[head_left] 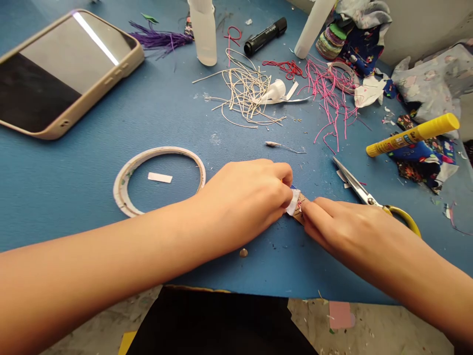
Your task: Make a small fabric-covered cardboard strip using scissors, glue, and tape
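My left hand (260,192) is closed with its knuckles up, fingers curled over the far end of a small brown strip (299,215) that looks like card or fabric. A white patch of tape or paper lies across the strip, and a bit of blue shows past the fingertips. From the other side my right hand (338,222) pinches the near end, its fingertips partly covering the piece. Scissors (364,193) with yellow handles lie just beyond my right hand. A ring of white tape (120,190) rests flat past my left forearm, around a short white strip (160,177).
A phone (74,69) lies at the far left. Beyond my hands are tangled cream strings (246,91), pink strings (327,88), a black marker (265,36) and a white bottle (205,39). A yellow glue stick (413,135) and fabric scraps (428,84) sit at right.
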`<state>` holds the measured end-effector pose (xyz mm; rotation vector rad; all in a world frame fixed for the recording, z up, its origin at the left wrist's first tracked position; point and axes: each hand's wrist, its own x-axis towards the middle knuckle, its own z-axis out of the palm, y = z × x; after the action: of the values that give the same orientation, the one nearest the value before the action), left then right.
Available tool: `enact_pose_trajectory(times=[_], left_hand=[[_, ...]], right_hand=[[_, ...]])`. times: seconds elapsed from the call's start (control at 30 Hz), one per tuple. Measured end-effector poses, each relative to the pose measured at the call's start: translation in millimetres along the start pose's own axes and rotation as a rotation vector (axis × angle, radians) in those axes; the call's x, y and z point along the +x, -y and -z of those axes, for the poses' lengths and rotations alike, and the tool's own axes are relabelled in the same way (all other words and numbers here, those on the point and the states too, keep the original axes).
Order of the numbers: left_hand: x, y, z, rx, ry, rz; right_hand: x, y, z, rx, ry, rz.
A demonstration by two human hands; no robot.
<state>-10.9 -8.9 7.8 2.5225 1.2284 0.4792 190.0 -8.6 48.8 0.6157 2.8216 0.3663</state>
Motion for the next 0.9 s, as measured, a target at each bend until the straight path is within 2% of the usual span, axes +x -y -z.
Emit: enact_pose_trajectory(times=[0.17,0.27,0.4,0.5,0.57,0.77,0.9], left_hand=[[-1,0,0.0,0.005,0.000,-0.010],[-2,0,-0.4,0.001,-0.005,-0.017],[-2,1,-1.5,-0.004,-0.008,-0.015],[-1,1,-2.2,-0.011,-0.005,-0.013],[-1,1,-2.2,-0.018,-0.001,-0.012],[-1,0,0.3,-0.018,0.011,-0.007],[0,0,0.6,-0.010,0.011,-0.005]], right_hand=[[1,-8,-3,0.111,0.006,-0.033],[-1,-15,-6,0.219,-0.035,-0.080],[-5,-25,-12,0.313,-0.069,-0.255],[-9,-33,-18,0.247,-0.092,-0.403],[-12,-37,-21,0.210,-0.083,-0.439],[-21,-34,-18,0.297,-0.086,-0.373],[-20,-27,-9,0.515,0.013,-0.256]])
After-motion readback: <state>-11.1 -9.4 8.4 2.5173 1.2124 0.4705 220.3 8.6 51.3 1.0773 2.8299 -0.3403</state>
